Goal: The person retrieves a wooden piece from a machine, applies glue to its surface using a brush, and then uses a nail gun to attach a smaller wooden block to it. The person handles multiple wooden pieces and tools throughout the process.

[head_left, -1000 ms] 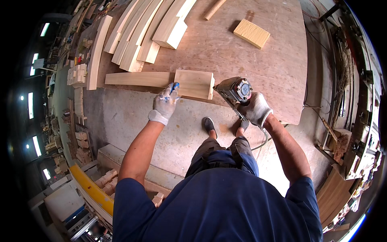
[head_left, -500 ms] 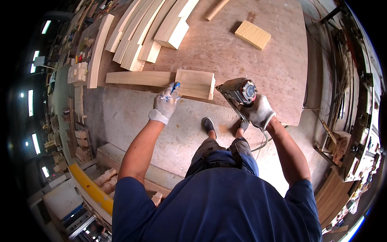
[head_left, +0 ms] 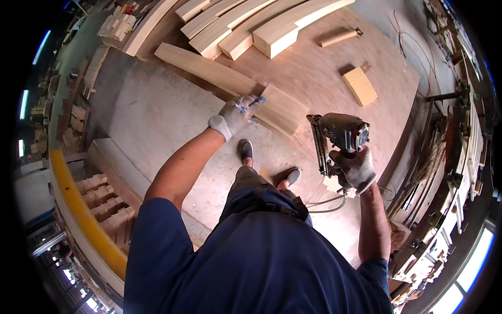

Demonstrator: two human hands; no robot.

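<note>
My right hand, in a pale work glove, is wrapped round the handle of a dark pneumatic nail gun, held up to the right of the wood and apart from it. A hose runs from the tool toward my legs. On the table's near edge lies a long light board with a shorter wooden block on its right end. My gloved left hand, blue at the fingertips, grips the board's near side beside the block; some of its fingers are hidden.
Several long wooden beams lie together at the back of the plywood table. A wooden roller-like cylinder and a yellowish block rest farther right. Stacked wood pieces and a yellow curved edge stand low on the left.
My view has turned, so the table and board now slant down to the right. The nail gun is farther from the block. My left hand stays at the board beside the block.
</note>
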